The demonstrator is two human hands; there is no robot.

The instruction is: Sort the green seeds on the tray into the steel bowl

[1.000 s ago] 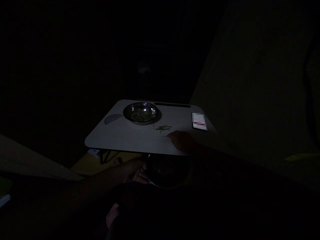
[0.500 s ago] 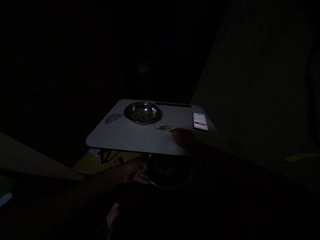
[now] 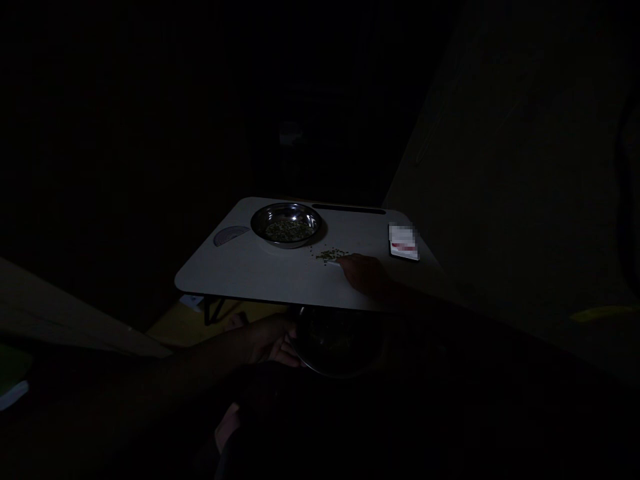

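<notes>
The pale strip (image 3: 332, 262), moved toward the grains (image 3: 331, 254), points lengthwise leftward, right hand (image 3: 366, 274) pinching it, left hand (image 3: 278, 341) gripping a bowl (image 3: 321, 364).

The left hand (image 3: 277, 343) is bare, its fingers separate and rounded at the tips. It joins a long, bare left forearm (image 3: 210, 353) that narrows smoothly at the wrist and widens toward the near left, where shadow takes over its outline. The right hand (image 3: 365, 273) is bare too, a compact shape with a curved back; its forearm sinks into blackness, so whether a sleeve covers it cannot be told. Near the bottom shows dark cloth (image 3: 231, 460), faintly blue-grey along its left edge, its cut too dim to make out.
</notes>
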